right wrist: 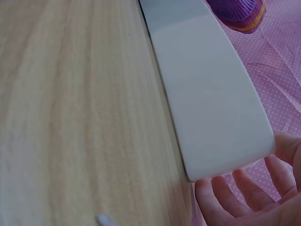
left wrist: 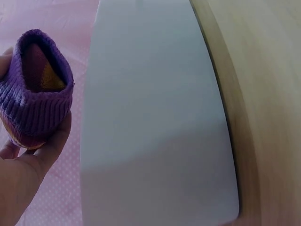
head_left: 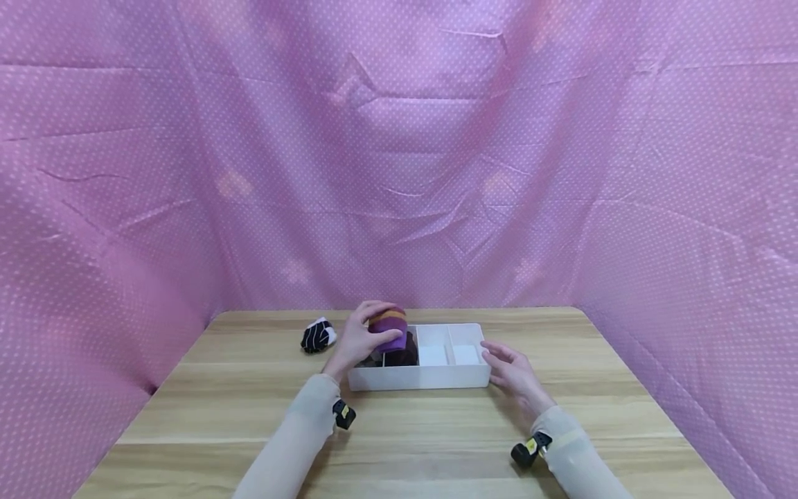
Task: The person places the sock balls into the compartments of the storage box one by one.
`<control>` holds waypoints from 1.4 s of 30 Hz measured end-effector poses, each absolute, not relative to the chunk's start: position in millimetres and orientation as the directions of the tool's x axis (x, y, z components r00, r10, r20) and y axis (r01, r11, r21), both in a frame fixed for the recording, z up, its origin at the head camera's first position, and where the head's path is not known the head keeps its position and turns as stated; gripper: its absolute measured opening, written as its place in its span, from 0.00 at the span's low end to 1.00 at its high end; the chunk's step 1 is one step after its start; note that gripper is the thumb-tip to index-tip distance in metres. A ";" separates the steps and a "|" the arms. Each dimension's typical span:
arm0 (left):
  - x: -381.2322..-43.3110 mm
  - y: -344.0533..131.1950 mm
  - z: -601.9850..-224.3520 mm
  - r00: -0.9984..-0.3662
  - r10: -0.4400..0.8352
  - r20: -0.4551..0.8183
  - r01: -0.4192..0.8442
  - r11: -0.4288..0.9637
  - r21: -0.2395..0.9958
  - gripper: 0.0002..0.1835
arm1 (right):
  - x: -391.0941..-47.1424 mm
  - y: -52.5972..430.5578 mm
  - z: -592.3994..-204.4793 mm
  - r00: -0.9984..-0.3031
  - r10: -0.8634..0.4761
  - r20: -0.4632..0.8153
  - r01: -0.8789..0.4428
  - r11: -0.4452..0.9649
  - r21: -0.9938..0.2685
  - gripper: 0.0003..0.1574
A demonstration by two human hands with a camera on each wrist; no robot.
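Observation:
A rolled knit sock (head_left: 389,330), purple with maroon and orange bands, is held between the thumb and fingers of my left hand (head_left: 358,339). It is above the left part of a white divided box (head_left: 418,378). The left wrist view shows the sock's ribbed purple cuff (left wrist: 37,110) folded into an open mouth. Inside the box, a dark brown bundle (head_left: 405,353) fills one compartment; another dark bundle at the left end is mostly hidden by my hand. My right hand (head_left: 514,374) rests its fingertips (right wrist: 209,186) against the box's right end.
A black-and-white rolled sock (head_left: 318,336) lies on the wooden table (head_left: 424,443), left of the box. The two right compartments (head_left: 433,353) show their white floors. Pink dotted cloth (head_left: 399,173) hangs behind the table and at both sides.

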State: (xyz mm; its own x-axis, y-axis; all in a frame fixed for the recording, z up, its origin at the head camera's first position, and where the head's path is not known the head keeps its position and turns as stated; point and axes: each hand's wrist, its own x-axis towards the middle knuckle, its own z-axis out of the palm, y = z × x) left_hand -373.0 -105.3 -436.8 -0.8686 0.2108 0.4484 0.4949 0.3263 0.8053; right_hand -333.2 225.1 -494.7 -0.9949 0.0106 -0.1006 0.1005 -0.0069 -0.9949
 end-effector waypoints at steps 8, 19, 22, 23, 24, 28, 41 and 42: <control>-373.2 -87.0 -438.4 -0.870 0.239 0.430 0.486 0.278 0.828 0.30 | -331.7 223.3 -494.2 -0.992 0.006 -0.123 0.123 -0.018 -0.992 0.33; -372.5 -57.8 -438.1 -0.879 0.263 0.397 0.464 0.284 0.839 0.31 | -332.1 222.3 -494.2 -0.994 0.006 -0.108 0.108 -0.006 -0.994 0.33; -373.8 -49.9 -439.8 -0.875 0.265 0.404 0.475 0.318 0.820 0.32 | -332.8 222.2 -495.0 -0.994 0.007 -0.106 0.106 -0.012 -0.994 0.33; -374.5 -47.6 -440.5 -0.873 0.266 0.410 0.482 0.336 0.809 0.32 | -333.3 222.4 -495.1 -0.994 0.008 -0.105 0.105 -0.012 -0.994 0.33; -375.1 -45.4 -441.1 -0.869 0.267 0.416 0.490 0.348 0.799 0.33 | -333.5 222.3 -495.1 -0.995 0.011 -0.103 0.103 -0.012 -0.995 0.33; -377.0 -38.6 -444.1 -0.862 0.273 0.428 0.505 0.381 0.774 0.33 | -334.0 222.5 -494.8 -0.995 0.015 -0.098 0.098 -0.002 -0.995 0.33; -381.5 -25.2 -457.7 -0.866 0.302 0.399 0.496 0.415 0.762 0.31 | -334.4 222.8 -495.4 -0.995 0.004 -0.095 0.095 -0.013 -0.995 0.34; -381.9 -24.7 -458.1 -0.867 0.302 0.397 0.494 0.415 0.764 0.31 | -334.6 222.8 -495.2 -0.996 0.009 -0.093 0.093 -0.009 -0.996 0.34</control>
